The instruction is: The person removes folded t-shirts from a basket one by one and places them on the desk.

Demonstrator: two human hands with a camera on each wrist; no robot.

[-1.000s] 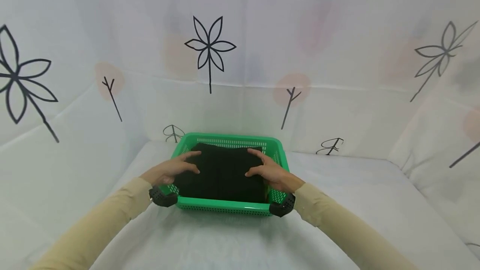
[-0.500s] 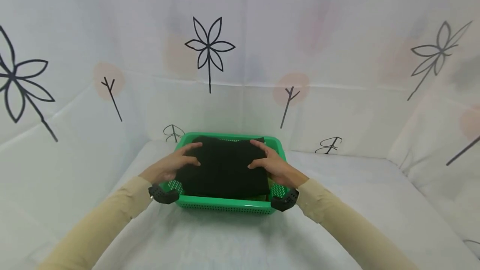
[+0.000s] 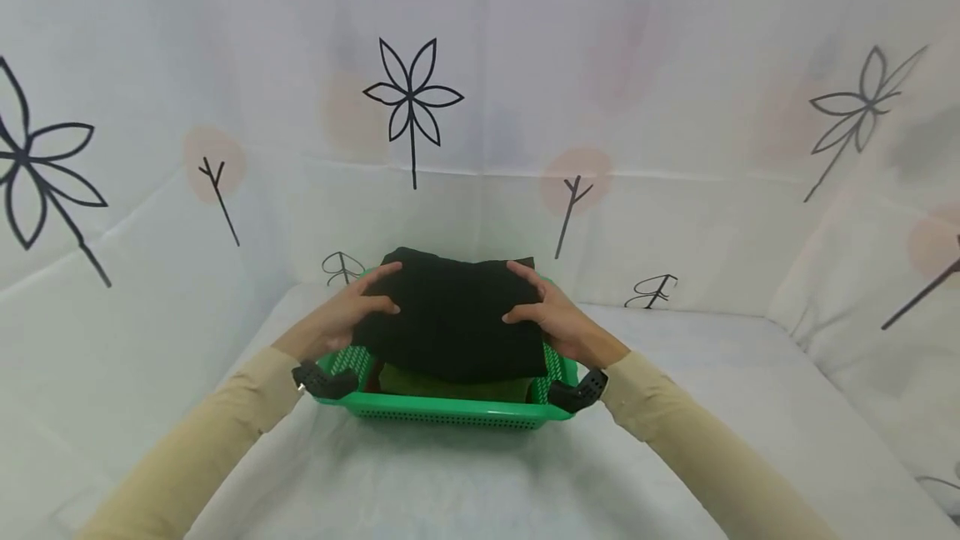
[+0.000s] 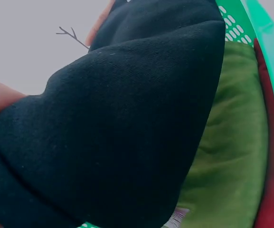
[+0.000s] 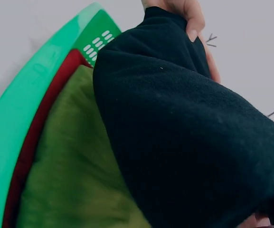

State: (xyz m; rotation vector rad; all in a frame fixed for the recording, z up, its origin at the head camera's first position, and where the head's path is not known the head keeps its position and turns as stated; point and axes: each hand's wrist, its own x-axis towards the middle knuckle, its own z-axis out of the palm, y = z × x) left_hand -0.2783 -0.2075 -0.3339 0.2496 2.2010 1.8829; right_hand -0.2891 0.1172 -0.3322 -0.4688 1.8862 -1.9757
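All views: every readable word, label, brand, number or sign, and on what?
No readable text.
Pale patch by the green cloth, left wrist view: too small to read, if it bears text.
Black cloth, basket: nothing legible.
Backdrop: drawings, no letters legible.

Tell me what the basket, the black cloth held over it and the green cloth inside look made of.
Basket: likely molded plastic, lightly glossy; smooth rim, evenly slotted walls.
Black cloth: matte woven or knit fabric, perhaps cotton; soft folds, pale lint specks.
Green cloth: fabric with a faint sheen; soft creases, fiber unclear.
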